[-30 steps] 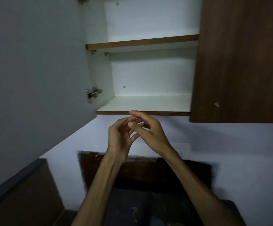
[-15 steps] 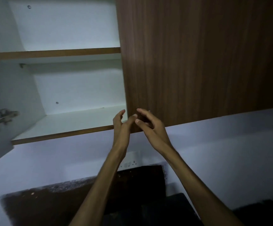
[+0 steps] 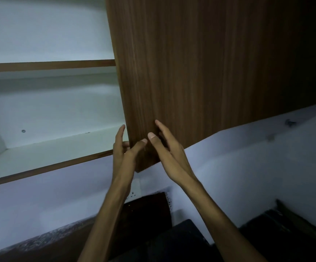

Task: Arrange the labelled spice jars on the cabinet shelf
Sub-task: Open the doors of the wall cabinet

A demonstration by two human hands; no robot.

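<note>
No spice jars are in view. The open white cabinet has a bare lower shelf [image 3: 49,154] and an upper shelf [image 3: 49,66]. To its right hangs a shut brown wooden cabinet door [image 3: 200,72]. My left hand [image 3: 123,157] is at that door's lower left corner, thumb on the front and fingers curled at the edge. My right hand [image 3: 168,152] is just to the right, fingers spread against the door's front, holding nothing.
A pale wall [image 3: 247,157] runs below the cabinet, with a small white socket [image 3: 135,190] behind my left wrist. Dark counter surfaces [image 3: 153,242] lie at the bottom of the view.
The view has swung right, so the brown door now fills the middle. My hands came apart and rose to the door's lower left corner; the left one closed on its edge.
</note>
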